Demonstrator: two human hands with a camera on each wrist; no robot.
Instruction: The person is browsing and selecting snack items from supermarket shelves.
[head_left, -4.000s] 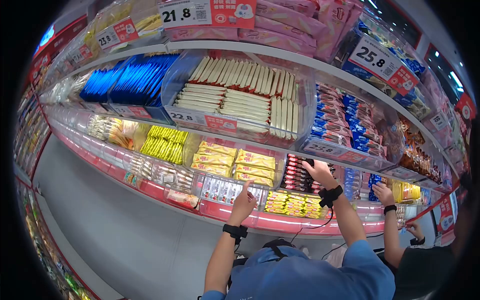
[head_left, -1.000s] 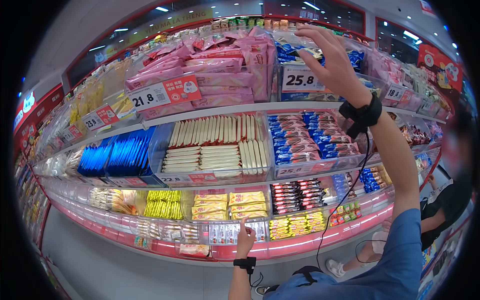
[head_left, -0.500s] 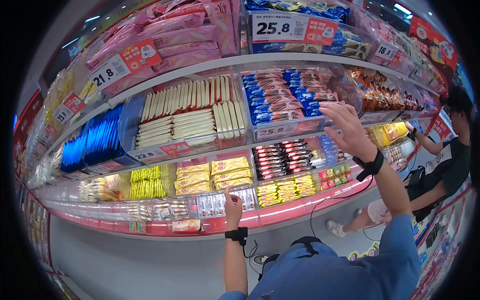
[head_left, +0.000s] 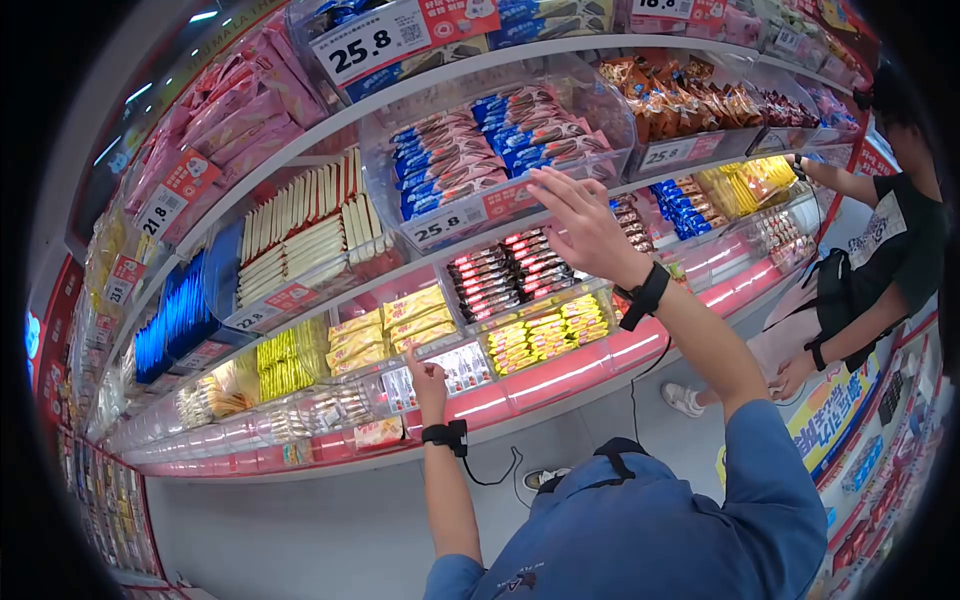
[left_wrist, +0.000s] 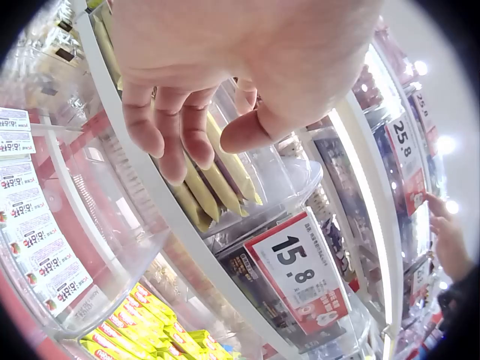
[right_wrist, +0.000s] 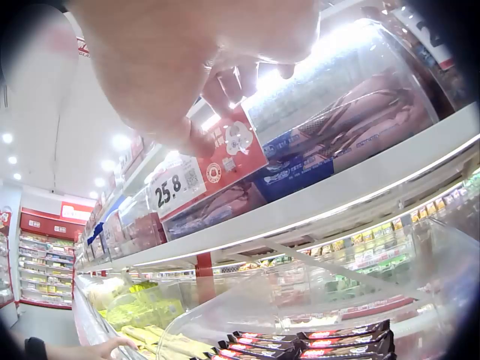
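Note:
My right hand [head_left: 588, 228], fingers extended, is at the front edge of a clear bin [head_left: 610, 160] of blue-and-pink wrapped bars [head_left: 450, 165]. In the right wrist view its fingertips overlap the bin's 25.8 price card [right_wrist: 176, 187]; nothing is held. Lower down, my left hand [head_left: 428, 380] is by the front of a bin of yellow snack packs [head_left: 418, 318]. In the left wrist view its loosely bent fingers [left_wrist: 172, 154] hang over the yellow packs at the bin's edge, gripping none.
Dark-wrapped bars [head_left: 485, 280] and yellow-wrapped sweets [head_left: 550, 330] fill lower bins. Upper shelves hold pink packs [head_left: 240, 110] and cream-wrapped bars [head_left: 290, 215]. Another person [head_left: 865, 260] stands at the right, one arm reaching to the shelf. A thin cable [head_left: 635, 410] hangs below my right wrist.
My right hand rose from the dark-bar bin to the top shelf, then came down to the blue-and-pink bars. My left hand stays by the yellow packs. The head view has swung right.

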